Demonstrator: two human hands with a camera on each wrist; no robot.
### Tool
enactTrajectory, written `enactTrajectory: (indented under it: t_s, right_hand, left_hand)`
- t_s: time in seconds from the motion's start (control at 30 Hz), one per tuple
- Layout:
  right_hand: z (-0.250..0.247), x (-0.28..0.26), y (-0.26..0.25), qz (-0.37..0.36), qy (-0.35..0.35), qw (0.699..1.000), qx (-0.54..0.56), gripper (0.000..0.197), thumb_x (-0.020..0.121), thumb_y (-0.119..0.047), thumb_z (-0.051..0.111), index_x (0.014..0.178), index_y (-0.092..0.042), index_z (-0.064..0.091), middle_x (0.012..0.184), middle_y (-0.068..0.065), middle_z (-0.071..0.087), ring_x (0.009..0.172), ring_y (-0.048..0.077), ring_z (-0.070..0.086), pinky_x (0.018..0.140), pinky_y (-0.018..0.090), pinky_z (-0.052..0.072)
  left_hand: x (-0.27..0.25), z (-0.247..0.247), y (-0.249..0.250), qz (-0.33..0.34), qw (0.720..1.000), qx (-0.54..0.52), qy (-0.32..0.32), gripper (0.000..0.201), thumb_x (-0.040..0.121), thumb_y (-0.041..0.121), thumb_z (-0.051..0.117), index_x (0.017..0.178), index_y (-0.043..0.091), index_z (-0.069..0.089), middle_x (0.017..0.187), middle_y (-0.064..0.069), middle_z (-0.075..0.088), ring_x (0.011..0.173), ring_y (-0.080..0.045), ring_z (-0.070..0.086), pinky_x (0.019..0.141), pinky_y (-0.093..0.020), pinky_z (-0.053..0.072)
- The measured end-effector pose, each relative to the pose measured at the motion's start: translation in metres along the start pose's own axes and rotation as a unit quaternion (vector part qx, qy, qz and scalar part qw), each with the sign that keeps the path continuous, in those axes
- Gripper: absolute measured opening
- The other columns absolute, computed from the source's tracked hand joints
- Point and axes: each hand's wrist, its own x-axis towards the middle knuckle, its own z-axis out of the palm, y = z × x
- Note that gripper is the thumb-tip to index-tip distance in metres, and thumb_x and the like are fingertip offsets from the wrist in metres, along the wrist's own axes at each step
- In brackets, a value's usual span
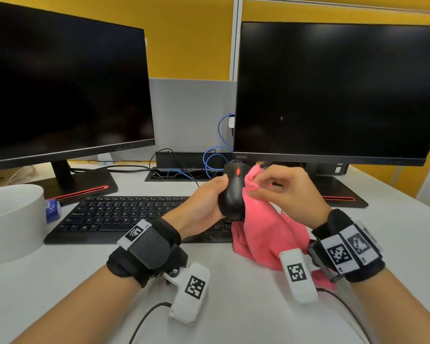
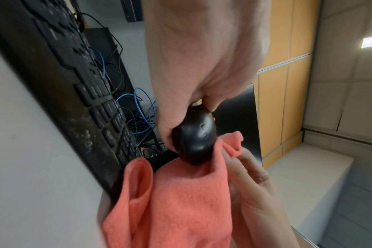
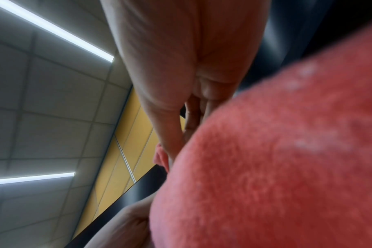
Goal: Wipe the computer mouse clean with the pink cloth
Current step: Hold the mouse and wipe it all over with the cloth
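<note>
A black computer mouse [image 1: 233,192] with a red scroll wheel is lifted above the keyboard's right end. My left hand [image 1: 205,197] grips it from the left, thumb and fingers curled round its body [image 2: 194,139]. My right hand [image 1: 283,189] pinches the top edge of the pink cloth [image 1: 266,229] and presses it against the mouse's right side. The cloth [image 2: 174,201] hangs down to the table below. In the right wrist view the cloth [image 3: 276,159] fills most of the frame, blurred, and hides the mouse.
A black keyboard [image 1: 124,217] lies under my left hand. Two dark monitors [image 1: 65,90] [image 1: 338,95] stand behind it, with blue and black cables [image 1: 211,160] between them. A white round container [image 1: 13,219] and a small blue item [image 1: 52,210] sit at the left.
</note>
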Motion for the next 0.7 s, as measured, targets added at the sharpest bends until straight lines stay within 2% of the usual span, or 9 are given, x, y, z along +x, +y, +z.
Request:
enactTrajectory:
  t_s: [0.1,0.17,0.27,0.3,0.33,0.43,0.5,0.63,0.7]
  right_hand:
    - [-0.003,0.001,-0.002,0.009,-0.02,1.0,-0.008,0.014,0.073,-0.013,0.083,0.085,-0.007,0.076,0.079,0.006,0.072,0.071,0.017,0.065,0.073,0.026,0.054]
    - [-0.006,0.002,0.0,0.028,0.045,0.998,0.022,0.011,0.075,-0.009,0.081,0.084,-0.007,0.074,0.079,0.007,0.073,0.067,0.013,0.065,0.07,0.025,0.053]
    - [-0.01,0.002,0.002,0.043,0.148,0.986,0.063,0.012,0.078,-0.007,0.079,0.087,-0.003,0.072,0.088,0.014,0.073,0.081,0.028,0.069,0.08,0.037,0.057]
    - [-0.011,0.002,0.001,0.042,0.168,0.982,0.073,0.011,0.079,-0.006,0.078,0.088,-0.003,0.071,0.089,0.015,0.073,0.082,0.027,0.068,0.081,0.035,0.057]
    - [-0.012,0.002,0.0,0.038,0.18,0.98,0.073,0.012,0.08,-0.005,0.076,0.089,-0.003,0.07,0.091,0.014,0.072,0.083,0.024,0.068,0.081,0.031,0.057]
    - [-0.011,0.003,-0.004,0.018,0.188,0.981,0.048,0.015,0.082,-0.004,0.075,0.094,-0.003,0.067,0.094,0.009,0.07,0.088,0.02,0.068,0.082,0.022,0.055]
    - [-0.008,0.002,-0.007,0.009,0.172,0.983,0.056,0.015,0.081,-0.004,0.075,0.093,-0.003,0.068,0.093,0.009,0.07,0.089,0.022,0.068,0.082,0.023,0.055]
    - [0.003,0.001,-0.01,0.005,0.118,0.99,0.071,0.01,0.078,-0.009,0.079,0.085,-0.009,0.072,0.086,0.004,0.073,0.083,0.021,0.069,0.073,0.024,0.055]
    - [0.008,0.0,-0.009,0.005,0.088,0.995,0.049,0.011,0.078,-0.013,0.08,0.086,-0.01,0.074,0.085,0.004,0.074,0.082,0.024,0.069,0.076,0.031,0.057]
  left_hand:
    - [-0.001,-0.001,0.003,-0.005,1.0,-0.005,0.001,0.044,0.107,0.029,0.026,0.139,0.01,0.048,0.137,-0.017,0.058,0.129,-0.032,0.053,0.102,-0.045,0.047]
    - [-0.001,-0.002,0.005,-0.013,1.0,-0.014,-0.005,0.044,0.107,0.031,0.025,0.138,0.012,0.05,0.137,-0.011,0.059,0.128,-0.027,0.055,0.102,-0.042,0.047]
    - [-0.002,-0.002,0.005,-0.033,0.999,-0.022,0.005,0.044,0.107,0.032,0.027,0.138,0.014,0.052,0.136,-0.009,0.06,0.128,-0.025,0.055,0.1,-0.039,0.047]
    - [-0.002,-0.002,0.005,-0.039,0.999,-0.024,0.004,0.043,0.107,0.031,0.028,0.138,0.014,0.052,0.134,-0.01,0.062,0.126,-0.026,0.057,0.099,-0.04,0.048]
    - [-0.003,-0.002,0.006,-0.042,0.999,-0.025,0.007,0.042,0.107,0.029,0.029,0.136,0.013,0.054,0.129,-0.01,0.065,0.12,-0.026,0.061,0.096,-0.04,0.051]
    - [-0.005,-0.002,0.008,-0.033,0.999,-0.013,0.013,0.033,0.104,0.021,0.036,0.123,0.014,0.062,0.103,-0.006,0.073,0.086,-0.018,0.071,0.068,-0.03,0.06]
    - [-0.005,-0.002,0.008,-0.032,0.999,-0.003,0.017,0.031,0.104,0.023,0.037,0.116,0.016,0.064,0.096,-0.003,0.074,0.079,-0.015,0.072,0.062,-0.027,0.058]
    - [-0.006,0.002,0.006,-0.058,0.997,0.028,0.033,0.044,0.103,0.045,0.033,0.126,0.02,0.061,0.117,-0.007,0.072,0.106,-0.021,0.068,0.085,-0.035,0.056]
    - [-0.005,0.002,0.005,-0.059,0.996,0.048,0.034,0.047,0.101,0.051,0.036,0.127,0.021,0.061,0.12,-0.009,0.07,0.111,-0.023,0.066,0.092,-0.038,0.054]
